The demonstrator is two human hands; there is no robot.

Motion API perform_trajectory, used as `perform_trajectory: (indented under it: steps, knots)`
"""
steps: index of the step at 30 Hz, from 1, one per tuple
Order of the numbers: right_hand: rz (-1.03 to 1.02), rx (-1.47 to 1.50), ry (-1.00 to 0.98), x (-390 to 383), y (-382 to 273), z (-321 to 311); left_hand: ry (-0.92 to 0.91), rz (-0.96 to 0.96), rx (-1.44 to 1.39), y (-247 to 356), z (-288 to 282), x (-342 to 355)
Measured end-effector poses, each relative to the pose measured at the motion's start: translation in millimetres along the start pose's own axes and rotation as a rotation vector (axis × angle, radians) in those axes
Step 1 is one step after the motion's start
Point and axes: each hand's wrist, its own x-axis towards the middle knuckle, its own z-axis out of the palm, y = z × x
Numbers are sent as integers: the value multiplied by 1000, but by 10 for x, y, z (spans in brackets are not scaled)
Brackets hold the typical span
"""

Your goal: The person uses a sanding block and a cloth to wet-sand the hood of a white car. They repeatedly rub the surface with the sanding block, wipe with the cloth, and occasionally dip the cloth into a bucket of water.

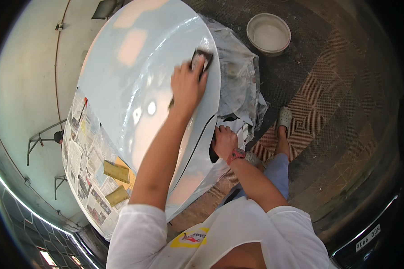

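A car body panel (161, 58) in pale grey primer with pinkish patches curves up in front of me. My left hand (188, 87) reaches over it, fingers closed on a dark sandpaper sheet (203, 59) pressed against the wet, shiny surface near the panel's right edge. Whitish residue marks the sheet, and the hand is slightly blurred. Lower right, my right hand (226, 140), with a red watch on its wrist, leans on the body beside a dark opening (214, 151). Its fingers are slightly bent over the rim, and I see nothing held in it.
Newspaper (83, 157) covers the left part of the car, with two yellowish blocks (116, 172) lying on it. Crumpled grey sheeting (238, 67) hangs along the right side. A round basin (268, 33) stands on the patterned floor (327, 107). Wall brackets (42, 140) stick out at left.
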Motion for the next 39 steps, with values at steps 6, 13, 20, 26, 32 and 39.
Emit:
perform_trajectory:
  steps: [6,13,20,26,32,39]
  knots:
    - [6,-21,5,108,120,53,-118,51,-11,37,-634,-1206]
    - [-48,-24,-7,50,14,89,-185,-105,82,153,34,632]
    - [24,11,-42,132,142,58,-184,55,7,-67,-602,-1514]
    - [-19,-51,-92,101,120,158,-67,113,10,-72,-294,-450]
    - [-13,-70,-81,78,84,115,-16,-19,19,-15,-132,-192]
    - [20,-90,-48,117,123,160,-181,-15,3,-228,-1256,-2809]
